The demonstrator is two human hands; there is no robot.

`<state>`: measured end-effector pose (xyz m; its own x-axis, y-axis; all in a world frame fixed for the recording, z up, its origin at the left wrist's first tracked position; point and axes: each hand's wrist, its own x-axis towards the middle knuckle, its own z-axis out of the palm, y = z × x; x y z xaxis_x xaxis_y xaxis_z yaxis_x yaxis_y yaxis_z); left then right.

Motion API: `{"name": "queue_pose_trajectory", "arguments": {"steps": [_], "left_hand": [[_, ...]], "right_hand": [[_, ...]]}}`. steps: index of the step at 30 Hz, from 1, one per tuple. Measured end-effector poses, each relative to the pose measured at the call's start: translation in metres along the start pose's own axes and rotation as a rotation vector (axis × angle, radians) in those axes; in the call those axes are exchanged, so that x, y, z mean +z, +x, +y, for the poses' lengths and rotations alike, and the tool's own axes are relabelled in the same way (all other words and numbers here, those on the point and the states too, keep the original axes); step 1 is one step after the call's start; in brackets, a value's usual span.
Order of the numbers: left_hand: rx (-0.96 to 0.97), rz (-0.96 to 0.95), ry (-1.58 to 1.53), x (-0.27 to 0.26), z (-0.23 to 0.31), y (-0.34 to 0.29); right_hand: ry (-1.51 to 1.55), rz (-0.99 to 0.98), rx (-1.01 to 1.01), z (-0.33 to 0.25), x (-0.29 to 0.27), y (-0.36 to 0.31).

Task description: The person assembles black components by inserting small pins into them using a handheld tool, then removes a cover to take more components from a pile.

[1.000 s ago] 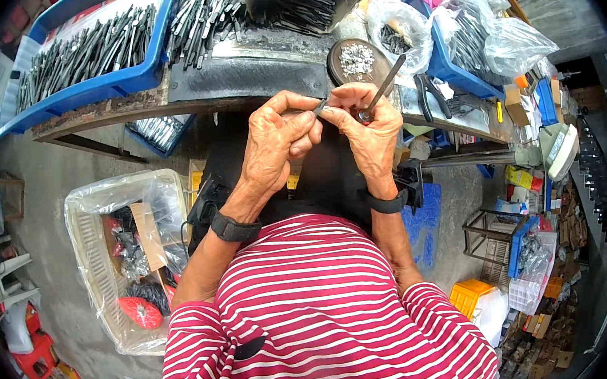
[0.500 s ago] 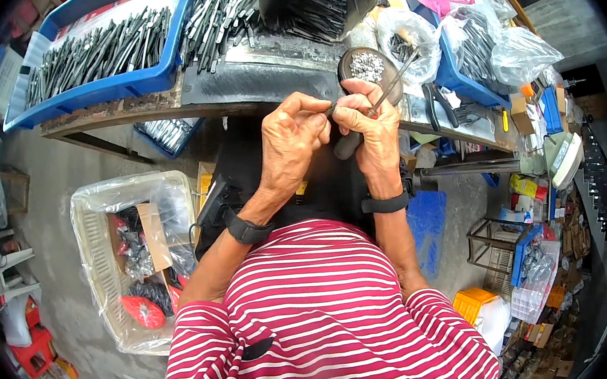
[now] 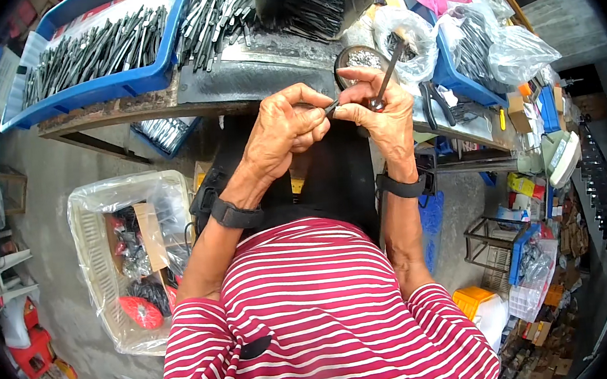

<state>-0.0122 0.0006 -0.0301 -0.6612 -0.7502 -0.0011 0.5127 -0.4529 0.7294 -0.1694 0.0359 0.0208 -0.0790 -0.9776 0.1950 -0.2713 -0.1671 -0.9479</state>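
Both my hands are raised together in front of the bench edge. My left hand (image 3: 284, 129) pinches a small dark strip-like part (image 3: 330, 106) between thumb and fingertips. My right hand (image 3: 382, 112) touches the same part with its thumb tip, and also holds a long, dark tool like a screwdriver (image 3: 389, 72), tilted up and to the right. Its kind is not certain, as the fingers cover some of it. Just beyond the right hand stands a round dark dish (image 3: 339, 62) of small shiny metal pieces (image 3: 364, 58), partly hidden by the fingers.
Slim black parts fill a blue tray (image 3: 90, 97) at the left, with more loose on the bench (image 3: 211, 23) and in an open box (image 3: 362, 5). At right lie black-handled pliers (image 3: 440, 107), plastic bags (image 3: 520, 52) and another blue bin (image 3: 453, 76). A plastic-lined crate (image 3: 95, 268) stands on the floor.
My right hand has turned and shifted slightly right, its fingers opening out more. The tool has swung steeper, and its dark bulbous end below the hand no longer shows there.
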Motion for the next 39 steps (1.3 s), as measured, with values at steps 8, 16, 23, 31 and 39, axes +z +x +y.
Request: {"name": "queue_pose_trajectory", "arguments": {"steps": [8, 16, 23, 31, 39], "left_hand": [[0.266, 0.178, 0.241, 0.027, -0.005, 0.005], [0.407, 0.378, 0.448, 0.029, -0.018, 0.021], [0.446, 0.414, 0.462, 0.027, -0.024, 0.03], [0.333, 0.404, 0.282, 0.029, -0.018, 0.029], [0.34, 0.385, 0.221, 0.03, -0.021, 0.03]], "right_hand": [[0.24, 0.128, 0.031, 0.014, 0.008, 0.003], [0.237, 0.247, 0.05, 0.023, 0.015, 0.01], [0.064, 0.326, 0.041, 0.021, 0.02, 0.009], [-0.018, 0.382, -0.057, 0.029, 0.026, 0.008], [-0.065, 0.409, -0.12, 0.029, 0.029, 0.007]]}}
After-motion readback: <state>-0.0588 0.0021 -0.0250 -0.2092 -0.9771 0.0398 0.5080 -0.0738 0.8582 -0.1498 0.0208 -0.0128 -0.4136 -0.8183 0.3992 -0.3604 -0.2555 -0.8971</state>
